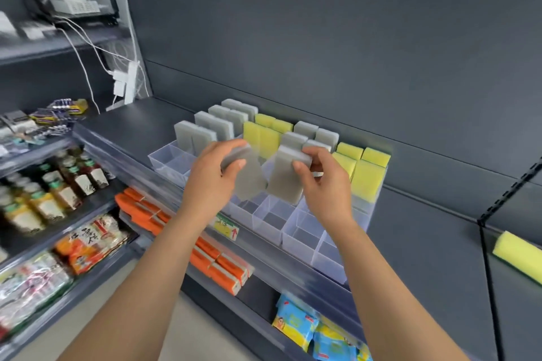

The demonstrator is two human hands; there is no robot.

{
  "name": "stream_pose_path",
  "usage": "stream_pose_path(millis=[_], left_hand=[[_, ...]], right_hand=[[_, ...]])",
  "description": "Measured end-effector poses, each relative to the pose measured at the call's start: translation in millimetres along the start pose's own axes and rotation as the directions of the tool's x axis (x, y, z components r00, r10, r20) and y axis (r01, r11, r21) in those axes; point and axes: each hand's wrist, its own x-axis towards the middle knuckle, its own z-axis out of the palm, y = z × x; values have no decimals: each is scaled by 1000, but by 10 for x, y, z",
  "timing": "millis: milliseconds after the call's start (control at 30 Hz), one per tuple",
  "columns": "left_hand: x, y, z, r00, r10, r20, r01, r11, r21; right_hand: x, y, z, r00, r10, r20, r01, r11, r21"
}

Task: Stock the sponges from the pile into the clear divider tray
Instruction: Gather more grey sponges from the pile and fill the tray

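both bare arms reach forward, forearms angling in toward each other. left hand [215, 174] has thumb and fingers curled round a grey sponge [249, 184]. right hand [327, 184] pinches a second grey sponge [286, 182], thumb on the near face. hands are close together, not touching.

Shop: dark gondola shelving [322, 47], stocked bottles [50, 190], snack packets [296, 322], shelf-edge price tag [226, 226].

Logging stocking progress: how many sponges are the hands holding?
2: the left sponge, grey, in the left hand; the right sponge, grey, in the right hand; both above the clear divider tray. Extras behind could be hidden.
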Motion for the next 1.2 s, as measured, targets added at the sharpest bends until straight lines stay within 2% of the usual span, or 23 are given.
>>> stream_pose_path(millis=[267,667,867,1033,1200], left_hand=[[584,-559,-412,996,-80,-44,82,996,39],[1122,-1295,-901,993,-105,-49,109,992,69],[1364,-1691,-1050,992,-113,54,109,991,72],[1552,-2006,-1187,977,-63,204,58,998,32],[1676,-2224,-1231,952,6,307,4,999,-32]], right_hand=[[550,-153,820,996,-36,83,30,997,69],[875,-317,1782,987,-44,155,25,992,123],[905,-410,2179,990,2,142,-11,998,64],[853,-496,2494,993,69,99,-67,997,-27],[772,-572,2642,991,133,-4,-132,984,-118]])
